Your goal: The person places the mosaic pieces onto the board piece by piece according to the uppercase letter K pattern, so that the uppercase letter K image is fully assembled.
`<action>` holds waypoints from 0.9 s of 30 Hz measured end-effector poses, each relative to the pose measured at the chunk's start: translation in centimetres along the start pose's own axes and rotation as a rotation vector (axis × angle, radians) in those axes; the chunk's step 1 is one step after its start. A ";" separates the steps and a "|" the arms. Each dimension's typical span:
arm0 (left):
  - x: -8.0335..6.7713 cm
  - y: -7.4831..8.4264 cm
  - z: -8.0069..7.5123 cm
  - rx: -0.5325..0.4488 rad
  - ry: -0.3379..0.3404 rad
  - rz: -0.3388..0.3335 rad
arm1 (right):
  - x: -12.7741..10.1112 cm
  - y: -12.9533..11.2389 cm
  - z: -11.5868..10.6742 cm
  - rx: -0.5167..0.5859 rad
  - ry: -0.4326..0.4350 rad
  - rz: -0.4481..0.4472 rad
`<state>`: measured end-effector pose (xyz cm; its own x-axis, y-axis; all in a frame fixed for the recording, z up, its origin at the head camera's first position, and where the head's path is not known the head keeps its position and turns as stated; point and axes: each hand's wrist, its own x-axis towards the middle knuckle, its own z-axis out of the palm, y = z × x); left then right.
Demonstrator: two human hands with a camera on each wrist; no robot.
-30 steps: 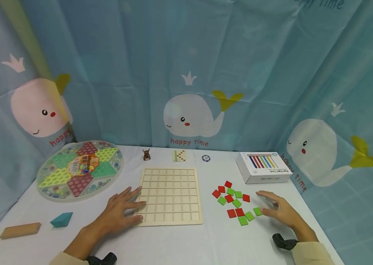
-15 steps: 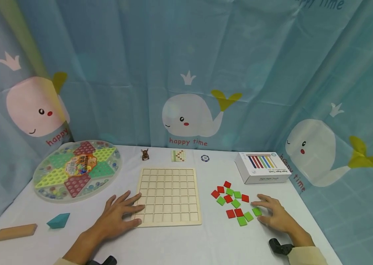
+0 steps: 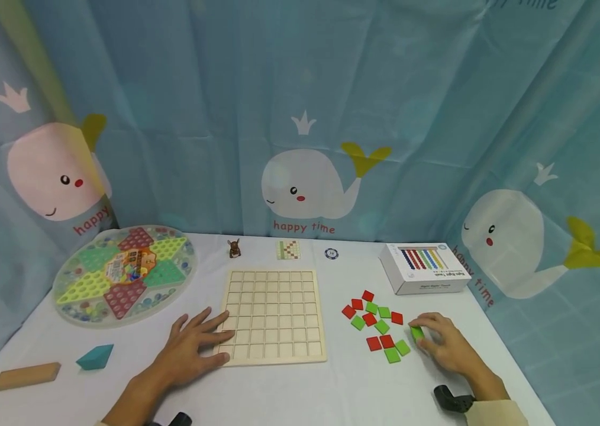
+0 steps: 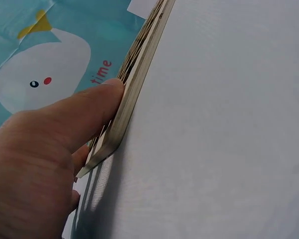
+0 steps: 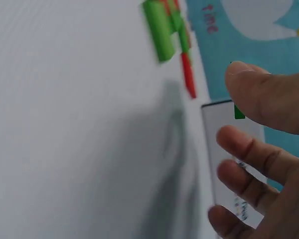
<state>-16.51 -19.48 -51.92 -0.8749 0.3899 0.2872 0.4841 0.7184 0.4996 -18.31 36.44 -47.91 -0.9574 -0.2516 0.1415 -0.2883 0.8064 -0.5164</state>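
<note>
A pale wooden grid board lies on the white table in the middle of the head view. My left hand rests on its left edge, fingers spread, and the left wrist view shows the thumb against the board's rim. At the right, my right hand pinches a green square tile between thumb and fingertips. Only a sliver of that tile shows below the thumb in the right wrist view. Left of this hand lies a loose group of red tiles and green tiles.
Behind the tiles stands a white box. A round Chinese checkers board, a teal wedge block and a wooden bar lie at the left. Along the back are a small brown figurine, a pattern card and a round chip.
My right hand has moved left and down to the rightmost green tile and now pinches it, tilted up off the table. The left hand stays at the board's edge.
</note>
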 end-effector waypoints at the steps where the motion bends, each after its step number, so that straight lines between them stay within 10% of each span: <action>1: 0.0 0.0 0.0 0.002 -0.001 -0.001 | 0.1 -0.3 -0.2 0.018 0.014 -0.014; 27: 0.1 0.4 -0.1 0.002 0.004 -0.010 | 4.4 -11.7 -1.5 0.109 0.239 -0.361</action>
<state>-16.38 -19.20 -51.60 -0.8796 0.3805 0.2855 0.4754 0.7232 0.5009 -19.21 26.71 -39.99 -0.7761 -0.3653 0.5141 -0.6137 0.6252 -0.4822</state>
